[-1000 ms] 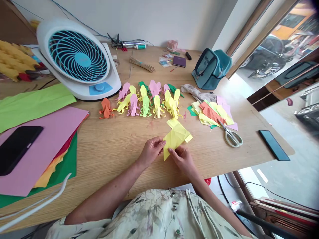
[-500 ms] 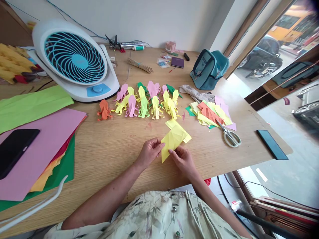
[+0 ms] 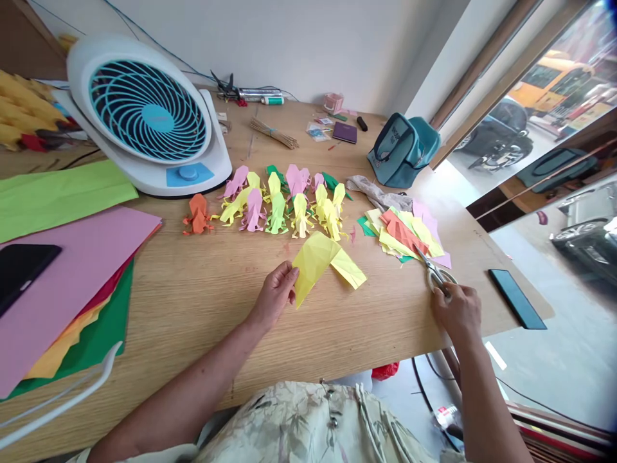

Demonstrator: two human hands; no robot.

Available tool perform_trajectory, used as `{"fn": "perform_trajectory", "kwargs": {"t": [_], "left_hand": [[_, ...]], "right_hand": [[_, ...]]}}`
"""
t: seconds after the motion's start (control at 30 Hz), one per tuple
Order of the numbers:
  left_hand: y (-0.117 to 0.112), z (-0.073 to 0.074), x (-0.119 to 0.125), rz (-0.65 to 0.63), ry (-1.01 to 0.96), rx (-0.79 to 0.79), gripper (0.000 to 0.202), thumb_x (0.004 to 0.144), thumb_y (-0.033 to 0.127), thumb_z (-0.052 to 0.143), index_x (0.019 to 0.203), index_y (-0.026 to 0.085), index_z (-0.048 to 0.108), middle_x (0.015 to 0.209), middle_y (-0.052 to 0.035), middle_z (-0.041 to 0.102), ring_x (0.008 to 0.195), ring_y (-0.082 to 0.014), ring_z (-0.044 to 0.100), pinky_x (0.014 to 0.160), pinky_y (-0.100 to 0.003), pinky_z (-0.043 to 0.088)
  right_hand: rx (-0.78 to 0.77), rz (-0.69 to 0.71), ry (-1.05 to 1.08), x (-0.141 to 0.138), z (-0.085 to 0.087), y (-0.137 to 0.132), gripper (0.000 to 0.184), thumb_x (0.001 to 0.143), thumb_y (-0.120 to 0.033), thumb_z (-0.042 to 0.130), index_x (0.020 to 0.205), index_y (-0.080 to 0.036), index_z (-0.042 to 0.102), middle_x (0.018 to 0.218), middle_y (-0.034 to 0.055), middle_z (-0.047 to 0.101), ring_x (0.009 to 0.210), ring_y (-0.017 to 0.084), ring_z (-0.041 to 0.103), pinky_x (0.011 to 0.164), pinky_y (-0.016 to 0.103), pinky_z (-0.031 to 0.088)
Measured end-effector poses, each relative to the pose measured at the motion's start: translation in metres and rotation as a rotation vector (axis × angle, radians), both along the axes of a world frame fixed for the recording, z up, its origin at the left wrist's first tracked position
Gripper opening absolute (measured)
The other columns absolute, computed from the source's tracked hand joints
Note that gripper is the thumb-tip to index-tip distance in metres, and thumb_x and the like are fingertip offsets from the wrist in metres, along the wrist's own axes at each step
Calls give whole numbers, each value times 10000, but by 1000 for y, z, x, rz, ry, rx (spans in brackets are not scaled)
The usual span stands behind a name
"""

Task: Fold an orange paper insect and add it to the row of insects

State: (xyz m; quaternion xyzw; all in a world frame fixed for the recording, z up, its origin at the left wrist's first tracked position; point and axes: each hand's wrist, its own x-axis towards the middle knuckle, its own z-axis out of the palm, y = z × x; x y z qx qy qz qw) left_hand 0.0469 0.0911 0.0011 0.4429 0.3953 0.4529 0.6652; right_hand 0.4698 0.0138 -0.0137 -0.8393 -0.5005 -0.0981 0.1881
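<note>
My left hand (image 3: 278,289) pinches the lower left edge of a creased sheet of yellow paper (image 3: 313,260) between thumb and fingers. Behind that sheet, a folded yellow paper strip (image 3: 350,269) lies on the table. Over to the right, my right hand (image 3: 457,312) has its fingers closed on the handle loops of a pair of scissors (image 3: 436,273). The scissor blades still point at a pile of coloured paper pieces (image 3: 405,233), with an orange piece on top. Several folded paper figures (image 3: 277,212) in pink, yellow and green stand in rows beyond my left hand.
A white fan (image 3: 149,122) stands at the back left. Large coloured sheets (image 3: 81,257) with a black phone (image 3: 29,270) on them cover the left side. A teal bag (image 3: 402,151) and grey cloth (image 3: 378,191) sit at the back right; another phone (image 3: 517,298) lies near the right edge.
My right hand has let go of the yellow paper and moved right onto the scissors' handles. My left hand keeps the paper, now slightly further left.
</note>
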Motion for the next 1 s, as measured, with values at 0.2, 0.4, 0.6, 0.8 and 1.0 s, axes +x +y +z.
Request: {"fn": "perform_trajectory", "kwargs": {"t": [0.2,0.4,0.6,0.8,1.0], "left_hand": [[-2,2,2,-107,58,12,382,876,559,572,943,199,461,739,46,577,525,-103,612,409,-189,475],[0,-2,4,-127,-33,6,403,755,422,746,993,194,515,803,29,629,617,-89,594,509,-173,474],[3,-3,3,-103,-109,-74,326,700,381,792,867,139,651,826,-18,690,783,-123,615,735,-216,456],[0,-1,3,-127,-140,-156,336,654,398,827,787,152,641,738,8,638,667,-91,544,632,-193,417],[-2,9,1,-140,-181,-216,329,643,373,802,738,163,566,703,25,586,610,-70,500,562,-176,396]], "right_hand": [[-93,-30,-20,36,-2,17,569,786,-607,515,1042,-133,700,991,200,620,1010,359,571,925,516,444],[-186,-9,17,42,1,15,545,747,-573,490,978,-126,700,1019,240,626,1137,376,547,895,482,471],[-197,-113,112,1,28,-35,487,763,-561,512,1039,-185,650,971,192,696,869,372,636,754,505,483],[-119,222,919,-93,48,-58,491,749,-632,660,998,-210,668,939,112,681,826,268,637,698,364,503],[-544,558,1296,-182,51,-51,426,834,-619,612,838,-194,624,625,4,530,559,141,442,513,263,364]]}}
